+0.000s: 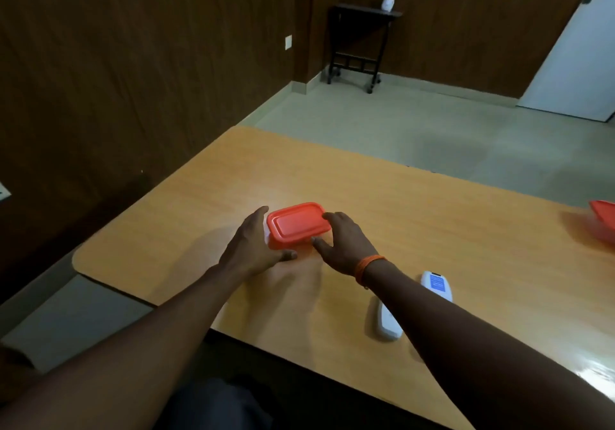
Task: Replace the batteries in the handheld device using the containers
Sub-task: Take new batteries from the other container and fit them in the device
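A small red container (296, 225) with its lid on stands on the wooden table (416, 216). My left hand (254, 245) grips its left side, thumb under the near edge. My right hand (346, 240) holds its right side, fingers on the lid's corner and thumb at the front. A white remote control (389, 325) lies near the table's front edge, partly hidden under my right forearm. Its screen end (436, 284) shows past the arm. A second red container (604, 218) is cut off at the right edge.
The table's left edge and rounded corner are close to the container. Beyond it are a pale floor, dark wood-panelled walls, a small black wheeled side table (361, 37) with a white pot, and a white door (579, 50) at the far right.
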